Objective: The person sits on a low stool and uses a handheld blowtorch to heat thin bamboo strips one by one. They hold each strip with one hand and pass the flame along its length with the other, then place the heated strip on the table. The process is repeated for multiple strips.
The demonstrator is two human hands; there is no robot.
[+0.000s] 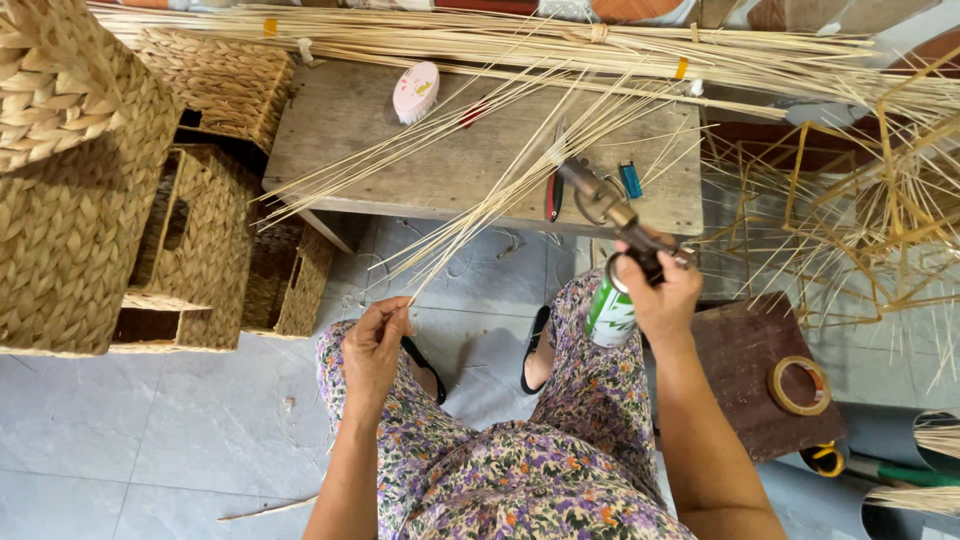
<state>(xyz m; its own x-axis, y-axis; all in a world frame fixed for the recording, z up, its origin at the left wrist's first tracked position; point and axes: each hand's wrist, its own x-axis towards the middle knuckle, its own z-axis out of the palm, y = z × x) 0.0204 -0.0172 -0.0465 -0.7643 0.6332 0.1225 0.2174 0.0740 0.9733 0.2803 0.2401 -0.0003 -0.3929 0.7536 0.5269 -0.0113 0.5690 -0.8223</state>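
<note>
Rattan splints (470,205), thin, pale and straight, fan out from my left hand (375,345); I cannot count them, they overlap. My left fingers (392,312) are pinched closed around their near ends, and the strands run up and away from the fingertips across the wooden bench (350,150) beyond.

My right hand (665,300) is wrapped closed around the valve neck of a gas torch (620,240). One torch: a smooth green and white canister (609,315) hangs just below my fingers, and a dark metal nozzle (585,185) angles up past them to where the splints cross. I see no flame from this view.

Bench top beyond the nozzle, counted:
- one pink oval brush (415,92), smooth plastic
- one small blue lighter (630,180)
- one red-handled tool (553,195), partly under the strands; kind unclear

Along the far edge of the bench lies a long bundle of the same splints (520,40), tied in places.

To the outside of my left hand stand coarse braided baskets (80,220), boxy, with cut-out handle slots; at least four, stacked close.

To the outside of my right hand: one dark brown square stool (745,375) with one roll of tan tape (798,385) lying flat on it, and behind it an open lattice frame of splints (850,220).

Grey tiled floor (150,430) beneath.
</note>
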